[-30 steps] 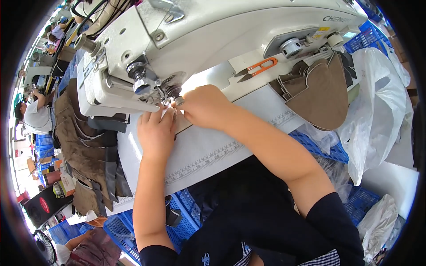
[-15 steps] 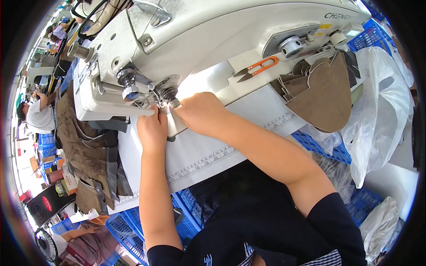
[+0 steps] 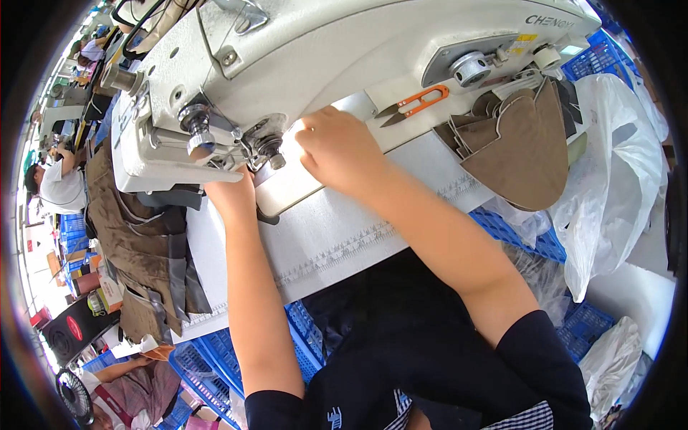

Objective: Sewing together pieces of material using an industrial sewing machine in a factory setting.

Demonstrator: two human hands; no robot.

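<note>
A white sewing machine [image 3: 322, 64] stretches across the top of the view. My left hand [image 3: 235, 195] reaches in under the machine's needle end, and its fingers are hidden there. Just right of the tension dial [image 3: 269, 149], my right hand [image 3: 338, 147] is raised with its fingers curled closed; whatever they hold, if anything, does not show. Dark grey fabric [image 3: 172, 197] lies partly under the needle end, left of my left hand. Orange-handled thread snips [image 3: 414, 105] rest on the machine bed, right of my right hand.
Brown cut fabric pieces [image 3: 519, 147] are stacked at the right, beside a white plastic bag [image 3: 609, 172]. Brown and grey fabric [image 3: 140, 251] hangs over the left table edge. A printed ruler strip [image 3: 337, 251] runs along the white tabletop [image 3: 315, 222]. Blue crates [image 3: 211, 358] stand below.
My right hand has risen from the needle area, its fingers now curled. My left hand has shifted left and farther in beneath the machine head.
</note>
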